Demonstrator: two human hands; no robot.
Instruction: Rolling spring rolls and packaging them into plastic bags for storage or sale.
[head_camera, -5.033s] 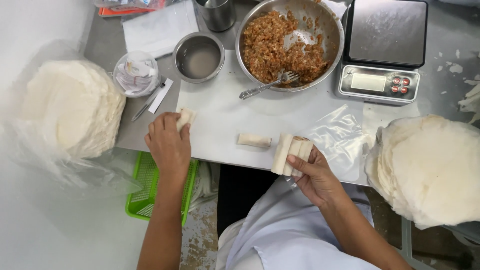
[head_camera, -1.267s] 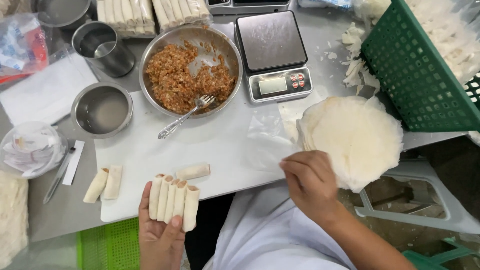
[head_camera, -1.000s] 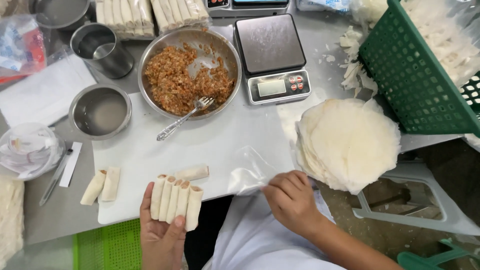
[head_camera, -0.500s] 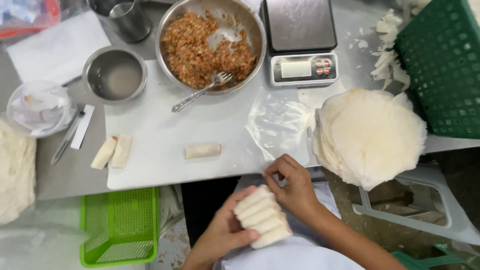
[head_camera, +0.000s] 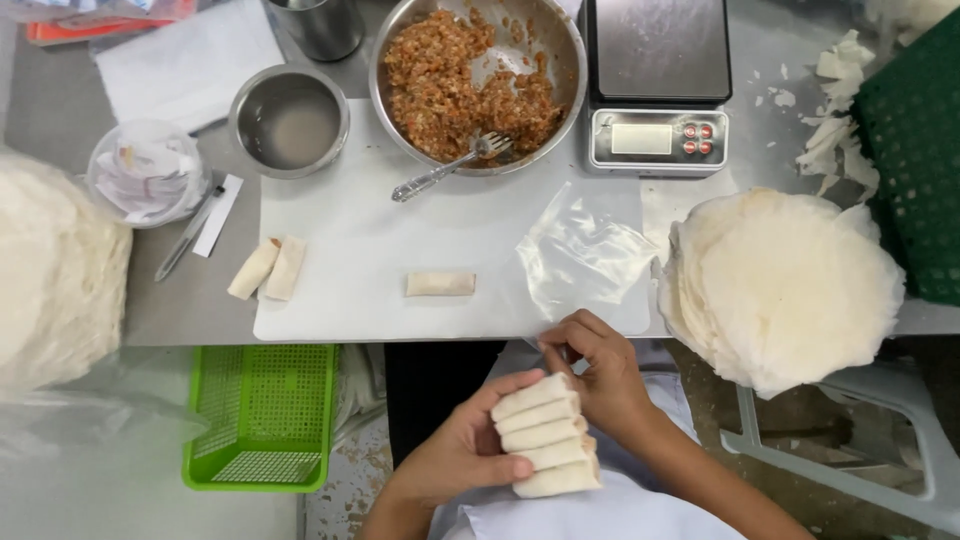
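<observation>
Nearest the camera, left hand (head_camera: 455, 460) cups a row of five rolled spring rolls (head_camera: 545, 435) from below, thumb pressed on the lower rolls; grip closed around the stack. Right hand (head_camera: 595, 370) sits at the stack's top right, fingers curled, fingertips pinching the upper roll's end; grip narrow, on the same stack. Stack is off the counter, held over the lap just below the counter (head_camera: 180, 300) edge.

Lower left, green plastic basket (head_camera: 265, 415) below the counter edge.

On the counter, white cutting board (head_camera: 380, 260) carries one single roll (head_camera: 440, 284) mid-board and two rolls (head_camera: 268, 268) side by side at its left edge. Clear plastic sheet (head_camera: 585, 255), crumpled, lies at the board's right end, just above the right hand. Right of it, round stack of pale wrappers (head_camera: 790, 285) overhangs the counter edge. Another wrapper pile (head_camera: 50, 270) far left, in plastic.

Farther back: small steel bowl (head_camera: 290, 120), large steel bowl of minced filling (head_camera: 470, 75) with a fork (head_camera: 450, 168) leaning on its rim, digital scale (head_camera: 658, 90) to the right. Clear tub (head_camera: 148, 172) with paper scraps at left, knife (head_camera: 185, 240) beside it. Dark green crate (head_camera: 915, 150) at right edge, torn wrapper scraps (head_camera: 835, 110) next to it.
</observation>
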